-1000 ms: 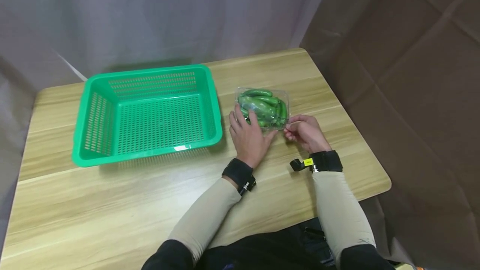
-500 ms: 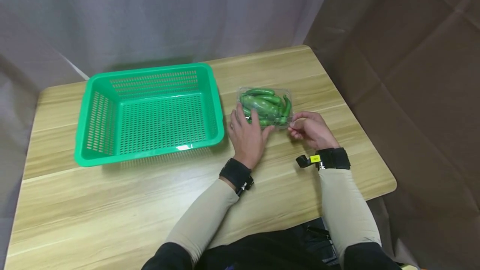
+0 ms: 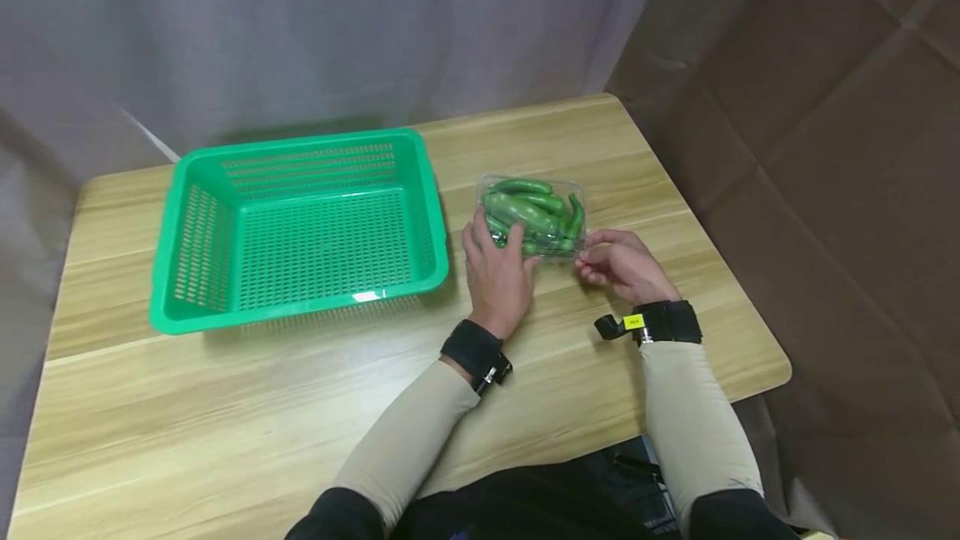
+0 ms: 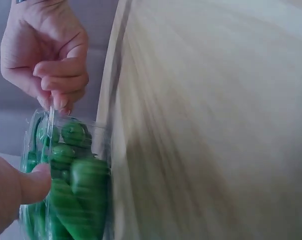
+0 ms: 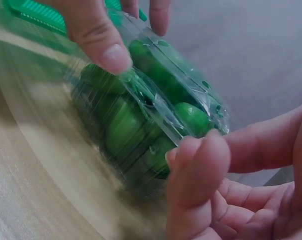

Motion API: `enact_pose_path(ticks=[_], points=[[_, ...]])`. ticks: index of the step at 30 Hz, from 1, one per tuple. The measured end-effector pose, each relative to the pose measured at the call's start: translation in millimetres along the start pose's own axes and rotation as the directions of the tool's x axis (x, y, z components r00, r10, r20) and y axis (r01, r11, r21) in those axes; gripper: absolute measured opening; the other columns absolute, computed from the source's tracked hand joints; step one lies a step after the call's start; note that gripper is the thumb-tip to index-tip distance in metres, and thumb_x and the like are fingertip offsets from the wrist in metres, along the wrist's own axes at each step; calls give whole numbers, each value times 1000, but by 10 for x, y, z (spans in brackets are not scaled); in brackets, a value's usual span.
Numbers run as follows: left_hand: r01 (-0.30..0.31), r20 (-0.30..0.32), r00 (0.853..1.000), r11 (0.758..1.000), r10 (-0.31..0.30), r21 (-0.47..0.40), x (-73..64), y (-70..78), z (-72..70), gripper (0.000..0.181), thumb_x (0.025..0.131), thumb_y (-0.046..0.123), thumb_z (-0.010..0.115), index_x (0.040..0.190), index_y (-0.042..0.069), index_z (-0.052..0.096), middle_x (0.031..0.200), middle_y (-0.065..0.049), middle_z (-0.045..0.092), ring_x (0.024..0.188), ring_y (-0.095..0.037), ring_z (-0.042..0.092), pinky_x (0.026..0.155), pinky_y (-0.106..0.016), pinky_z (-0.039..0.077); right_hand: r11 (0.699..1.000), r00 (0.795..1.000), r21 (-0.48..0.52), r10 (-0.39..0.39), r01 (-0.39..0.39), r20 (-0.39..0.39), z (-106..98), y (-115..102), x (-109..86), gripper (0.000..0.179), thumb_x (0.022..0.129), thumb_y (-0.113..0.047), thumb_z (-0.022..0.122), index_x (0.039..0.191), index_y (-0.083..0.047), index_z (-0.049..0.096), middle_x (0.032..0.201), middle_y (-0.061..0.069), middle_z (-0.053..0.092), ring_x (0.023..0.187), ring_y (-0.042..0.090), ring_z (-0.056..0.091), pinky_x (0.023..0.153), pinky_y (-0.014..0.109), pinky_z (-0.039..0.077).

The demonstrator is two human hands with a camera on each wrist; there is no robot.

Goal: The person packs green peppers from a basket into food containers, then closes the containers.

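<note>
A clear plastic clamshell box [image 3: 573, 188] packed with several green peppers [image 3: 525, 211] lies on the table, right of the basket. My left hand [image 3: 498, 286] rests over its front left part with fingers spread on the lid. In the right wrist view, the left thumb [image 5: 113, 57] presses by the seam at the box's front. My right hand [image 3: 622, 267] pinches the rim at the front right corner between thumb and fingertips. From the left wrist view, the right hand's curled fingers [image 4: 66, 75] meet the edge where lid and base join. The lid is down over the peppers.
A green plastic basket [image 3: 300, 307] with slotted sides stands on the left half of the wooden table [image 3: 247, 423]. Grey cloth [image 3: 337, 32] hangs behind the table and brown cloth [image 3: 810, 190] along its right side.
The right hand has moved slightly to the right, keeping its pinch at the box's corner. The left thumb has drawn in closer to the box's front edge. The basket stays put.
</note>
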State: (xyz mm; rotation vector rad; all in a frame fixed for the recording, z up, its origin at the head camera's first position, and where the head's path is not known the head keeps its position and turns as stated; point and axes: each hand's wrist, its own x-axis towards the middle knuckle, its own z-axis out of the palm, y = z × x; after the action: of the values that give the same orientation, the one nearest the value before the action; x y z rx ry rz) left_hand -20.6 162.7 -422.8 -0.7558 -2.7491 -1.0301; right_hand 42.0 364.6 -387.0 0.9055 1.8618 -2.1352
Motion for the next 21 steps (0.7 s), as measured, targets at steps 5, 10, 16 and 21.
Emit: enact_pose_path(ticks=[5,10,16,21], points=[[-31,-12,999,999,31,-18,-55,-57,21,53,95,38,74,143,22,61,167,-27,24,149,-47,33,98,-56,56,996,1000,87,-4,3,12,-37,0,-29,10,103,4,53,111,-1,53,82,6,73,70,13,69,66,22,61],[-27,-13,1000,1000,27,-6,-66,-79,38,59,93,40,77,146,22,59,167,-27,23,150,-50,32,107,-59,49,993,999,112,-40,37,26,-19,32,-45,12,102,2,57,113,-2,53,86,6,73,73,14,70,68,23,61],[-15,-33,999,1000,16,11,-64,-86,49,62,90,45,79,144,22,59,165,-28,25,150,-48,32,109,-58,48,987,993,104,-118,120,-29,153,189,-35,41,96,7,66,125,-14,47,90,-1,73,74,11,70,69,24,61],[-18,-74,997,1000,19,13,-49,-88,58,57,91,45,78,140,21,62,160,-30,30,147,-45,35,109,-56,48,972,954,3,-228,233,-197,415,288,42,54,91,5,74,130,-17,44,92,-5,66,75,7,65,69,22,57]])
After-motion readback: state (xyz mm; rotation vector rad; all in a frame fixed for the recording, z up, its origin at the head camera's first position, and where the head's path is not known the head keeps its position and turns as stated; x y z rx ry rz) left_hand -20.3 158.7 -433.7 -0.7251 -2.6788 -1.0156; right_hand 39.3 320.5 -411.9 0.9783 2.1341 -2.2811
